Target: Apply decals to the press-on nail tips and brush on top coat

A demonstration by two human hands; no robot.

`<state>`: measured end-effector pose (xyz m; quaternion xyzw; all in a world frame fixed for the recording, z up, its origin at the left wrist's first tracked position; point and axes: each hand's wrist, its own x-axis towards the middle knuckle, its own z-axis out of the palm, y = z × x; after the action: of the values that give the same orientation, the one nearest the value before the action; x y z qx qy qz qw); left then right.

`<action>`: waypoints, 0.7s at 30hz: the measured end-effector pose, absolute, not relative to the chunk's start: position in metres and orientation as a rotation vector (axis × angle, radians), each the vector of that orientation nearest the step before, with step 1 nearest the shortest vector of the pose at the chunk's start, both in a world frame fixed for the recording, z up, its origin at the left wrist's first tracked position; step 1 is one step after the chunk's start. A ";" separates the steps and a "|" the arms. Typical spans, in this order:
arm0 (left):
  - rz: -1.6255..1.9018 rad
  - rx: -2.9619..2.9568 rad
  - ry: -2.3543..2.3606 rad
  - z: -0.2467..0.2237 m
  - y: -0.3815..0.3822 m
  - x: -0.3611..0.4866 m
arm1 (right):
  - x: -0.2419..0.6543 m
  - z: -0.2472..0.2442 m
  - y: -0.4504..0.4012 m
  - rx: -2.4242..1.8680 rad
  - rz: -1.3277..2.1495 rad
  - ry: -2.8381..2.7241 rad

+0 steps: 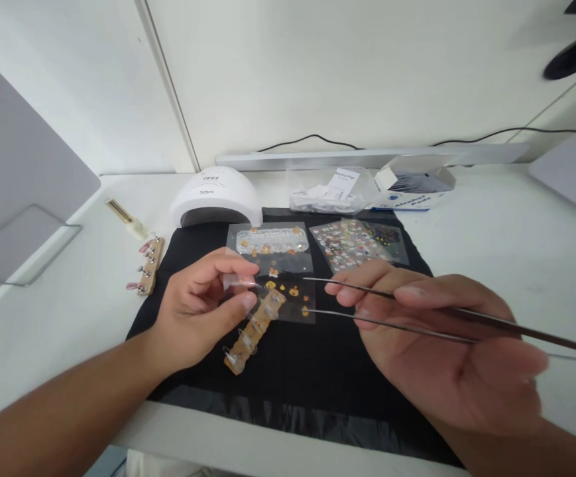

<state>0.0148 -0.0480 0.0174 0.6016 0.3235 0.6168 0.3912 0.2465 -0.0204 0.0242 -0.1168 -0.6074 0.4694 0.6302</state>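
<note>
My left hand [201, 311] pinches a small clear piece, like a nail tip [242, 283], between thumb and forefinger. In my right hand [441, 351] are metal tweezers [367, 288], their two points apart and directed left with nothing between them. Below my left fingertips a wooden stand [262, 329] with several clear nail tips lies aslant on the black cloth [317, 371]. Behind it is a clear sticker sheet [295, 306] with small orange figures, partly covered by my left fingers. A clear compartment case [272, 241] rests on the sheet's far part.
A white lamp [218, 195] stands at the back left. More sticker sheets [352, 244] lie right of centre. Behind them are a clear tray [330, 199] and an alcohol pad box [411, 189]. Another wooden stand [150, 266] and a brush-like item [126, 217] lie left.
</note>
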 end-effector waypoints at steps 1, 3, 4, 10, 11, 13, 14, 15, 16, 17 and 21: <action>1.572 1.525 0.828 0.017 -0.048 0.015 | 0.247 0.024 -0.020 -0.271 1.071 -1.394; 1.578 1.524 0.831 0.017 -0.048 0.015 | 0.247 0.025 -0.020 -0.270 1.071 -1.396; 1.579 1.524 0.831 0.017 -0.047 0.014 | 0.247 0.025 -0.020 -0.266 1.076 -1.397; 1.547 1.550 0.815 0.015 -0.047 0.014 | 0.246 0.024 -0.022 -0.232 1.104 -1.399; 1.542 1.550 0.817 0.016 -0.047 0.015 | 0.246 0.024 -0.022 -0.228 1.108 -1.396; 1.551 1.543 0.833 0.016 -0.047 0.015 | 0.245 0.023 -0.022 -0.223 1.104 -1.392; 1.560 1.540 0.843 0.017 -0.046 0.014 | 0.244 0.023 -0.021 -0.224 1.094 -1.389; 1.573 1.538 0.852 0.017 -0.045 0.013 | 0.243 0.022 -0.021 -0.230 1.079 -1.386; 1.583 1.534 0.863 0.016 -0.044 0.012 | 0.242 0.022 -0.020 -0.242 1.060 -1.383; 1.592 1.525 0.873 0.016 -0.042 0.010 | 0.242 0.022 -0.020 -0.260 1.039 -1.383; 1.620 1.444 0.908 0.011 -0.034 0.003 | 0.240 0.023 -0.017 -0.340 0.986 -1.390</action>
<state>0.0035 -0.0337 0.0107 0.5666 0.3563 0.6358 0.3844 0.2403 -0.0169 0.0225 -0.1495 -0.6106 0.4335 0.6457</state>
